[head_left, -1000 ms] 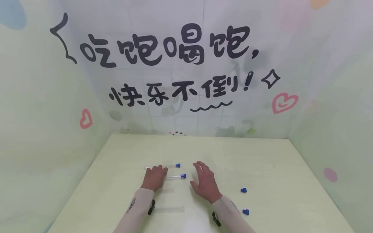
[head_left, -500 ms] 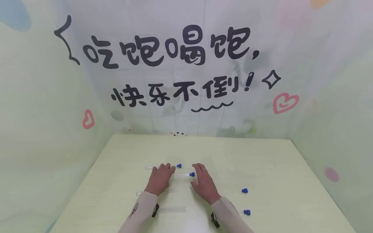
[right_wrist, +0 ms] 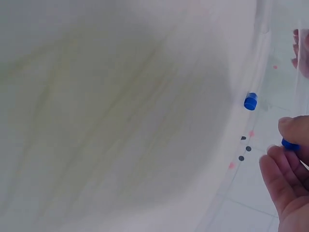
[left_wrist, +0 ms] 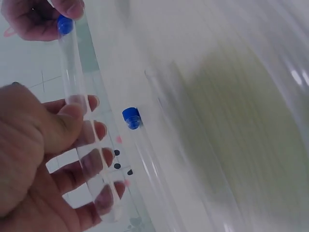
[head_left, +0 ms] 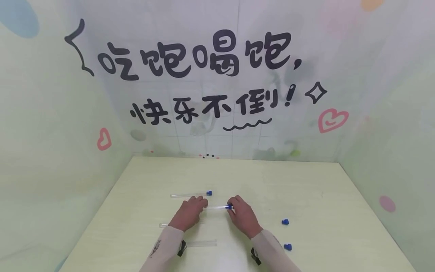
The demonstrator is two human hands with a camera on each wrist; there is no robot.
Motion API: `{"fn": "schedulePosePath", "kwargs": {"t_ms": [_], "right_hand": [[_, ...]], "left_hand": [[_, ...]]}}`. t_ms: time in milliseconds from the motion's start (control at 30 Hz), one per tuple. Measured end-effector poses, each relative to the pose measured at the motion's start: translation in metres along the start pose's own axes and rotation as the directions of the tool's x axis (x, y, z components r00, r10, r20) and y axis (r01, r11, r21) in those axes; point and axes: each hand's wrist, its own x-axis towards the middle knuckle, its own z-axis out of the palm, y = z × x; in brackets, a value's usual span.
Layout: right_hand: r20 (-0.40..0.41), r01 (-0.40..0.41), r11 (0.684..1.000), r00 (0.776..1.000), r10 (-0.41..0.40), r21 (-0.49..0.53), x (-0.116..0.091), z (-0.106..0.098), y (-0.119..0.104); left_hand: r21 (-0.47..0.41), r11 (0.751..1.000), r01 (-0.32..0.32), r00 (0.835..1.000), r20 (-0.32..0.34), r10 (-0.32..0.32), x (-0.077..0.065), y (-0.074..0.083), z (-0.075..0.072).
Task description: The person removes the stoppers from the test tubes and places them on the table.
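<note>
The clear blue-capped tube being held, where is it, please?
In the head view, the tube is below centre, between the left hand gripping its body and the right hand pinching its cap.

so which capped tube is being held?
The nearer capped tube: the left grip holds its body and the right grip pinches its blue cap. The farther capped tube lies on the table, in neither grip.

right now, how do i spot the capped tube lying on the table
On the pale table, look just beyond the left hand, toward the lettered wall. There lies a clear tube with a blue cap at its right end. Unlike the held tube, it rests on the table; unlike the nearer tubes, it shows a cap.
</note>
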Motion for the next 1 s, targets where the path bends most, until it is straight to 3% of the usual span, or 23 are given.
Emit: {"fn": "schedulePosePath", "kwargs": {"t_ms": [167, 433, 567, 733, 867, 1000], "right_hand": [[0.072, 0.039, 0.998, 0.997, -0.036, -0.042, -0.008, -0.006, 0.003], [0.117, 0.122, 0.992, 0.986, -0.118, -0.025, -0.019, -0.015, 0.008], [0.125, 0.135, 0.991, 0.983, -0.135, 0.011, -0.024, -0.018, 0.010], [0.042, 0.215, 0.976, 0.976, -0.214, -0.036, -0.027, -0.018, 0.011], [-0.060, 0.273, 0.953, 0.957, -0.282, -0.131, -0.028, -0.019, 0.011], [-0.111, 0.297, 0.933, 0.940, -0.324, -0.202, -0.027, -0.023, 0.012]], "left_hand": [[-0.233, 0.972, -0.021, 0.995, 0.092, 0.043, -0.008, -0.001, 0.002], [-0.405, 0.910, -0.084, 0.979, 0.135, 0.151, -0.010, -0.002, 0.004], [-0.471, 0.881, -0.049, 0.974, 0.174, 0.147, -0.009, 0.000, 0.004], [-0.516, 0.856, 0.031, 0.971, 0.218, 0.097, -0.007, 0.002, 0.001], [-0.561, 0.827, 0.027, 0.965, 0.230, 0.124, -0.002, 0.001, 0.000], [-0.598, 0.801, 0.020, 0.958, 0.241, 0.156, 0.002, 0.001, 0.000]]}}
